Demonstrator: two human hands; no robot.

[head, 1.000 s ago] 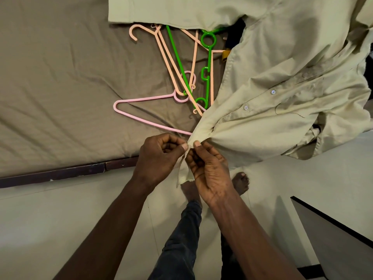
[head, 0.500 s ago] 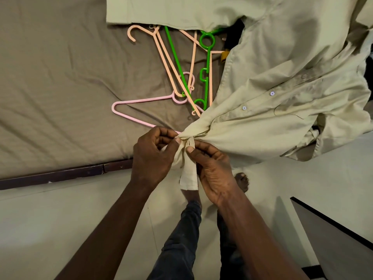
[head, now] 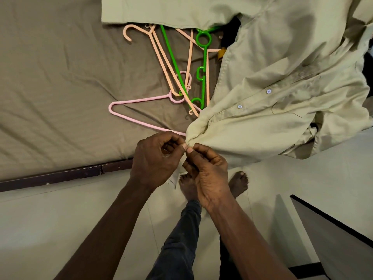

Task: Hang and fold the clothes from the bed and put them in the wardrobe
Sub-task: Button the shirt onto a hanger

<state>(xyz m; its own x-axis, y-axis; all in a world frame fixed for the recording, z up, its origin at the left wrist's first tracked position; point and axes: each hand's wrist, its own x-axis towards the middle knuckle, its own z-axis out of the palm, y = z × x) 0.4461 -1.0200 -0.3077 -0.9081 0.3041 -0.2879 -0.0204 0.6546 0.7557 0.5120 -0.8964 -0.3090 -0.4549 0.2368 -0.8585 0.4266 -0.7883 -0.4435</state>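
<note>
A pale green button-up shirt [head: 272, 110] lies crumpled over the right side of the bed, its lower part hanging past the edge. My left hand [head: 155, 158] and my right hand [head: 207, 174] meet at the shirt's front hem near the bed edge, and each pinches the cloth between thumb and fingers. A strip of the shirt hangs down between the hands, mostly hidden. A pile of plastic hangers lies just beyond: a pink hanger [head: 141, 110], peach hangers [head: 161, 57] and a green hanger [head: 203, 63], partly under the shirt.
The bed has an olive-brown sheet [head: 56, 77] and a dark wooden side rail [head: 60, 176]. I stand barefoot on a pale floor [head: 50, 229]. A dark-edged panel [head: 333, 225] juts in at the lower right. More pale green cloth [head: 161, 11] lies at the top.
Both hands stayed at the shirt's hem and reworked their pinch. The hanging strip of cloth that showed between them half a second ago is now mostly covered by the hands.
</note>
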